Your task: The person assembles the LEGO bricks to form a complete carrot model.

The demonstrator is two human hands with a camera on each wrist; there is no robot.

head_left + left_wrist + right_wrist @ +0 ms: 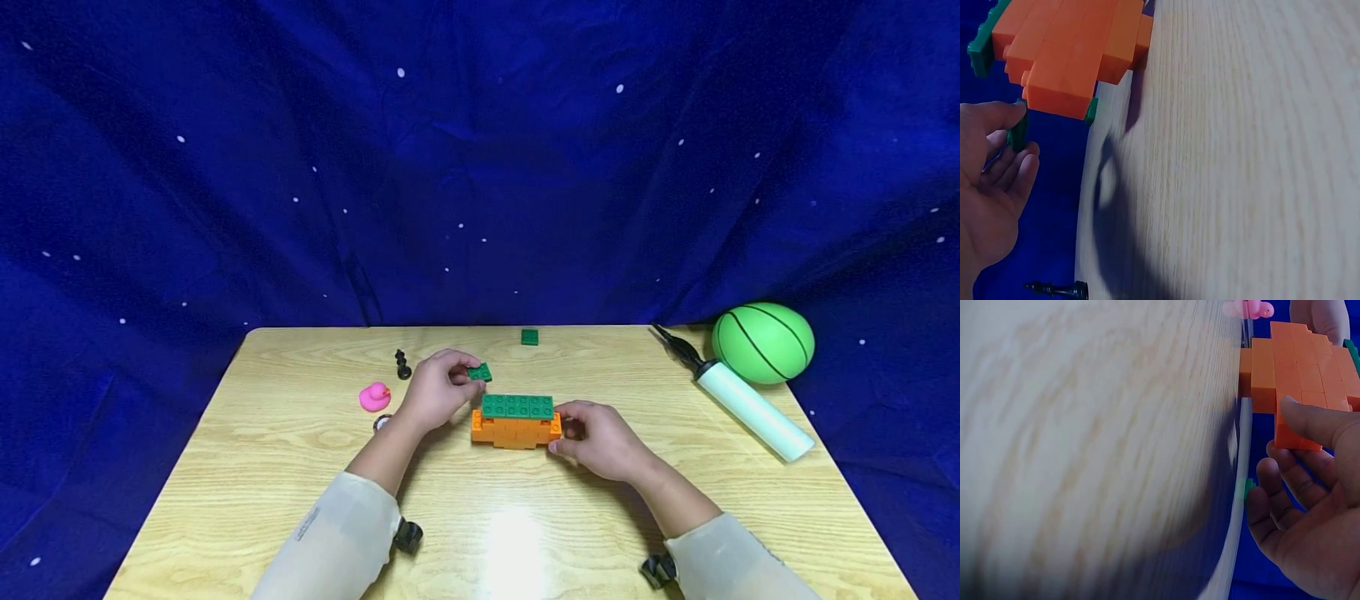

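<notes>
My left hand (438, 390) pinches a small green building brick (480, 372) between thumb and fingers, close behind the left end of a brick build. That build has a stepped body of orange bricks (516, 433), narrower at the bottom, with a row of green studded bricks (517, 407) along its top. At its right end, my right hand (603, 437) grips the orange body, thumb on the near face and fingers behind. In the right wrist view the thumb (1313, 422) presses an orange face. The left wrist view shows the pinched brick (1018, 128) edge-on.
Another green brick (529, 337) lies near the table's back edge. Left of the left hand are a black chess piece (402, 365), a pink duck (373, 397) and a partly hidden round object (382, 422). A hand pump (753, 412) and green ball (763, 343) occupy the right side.
</notes>
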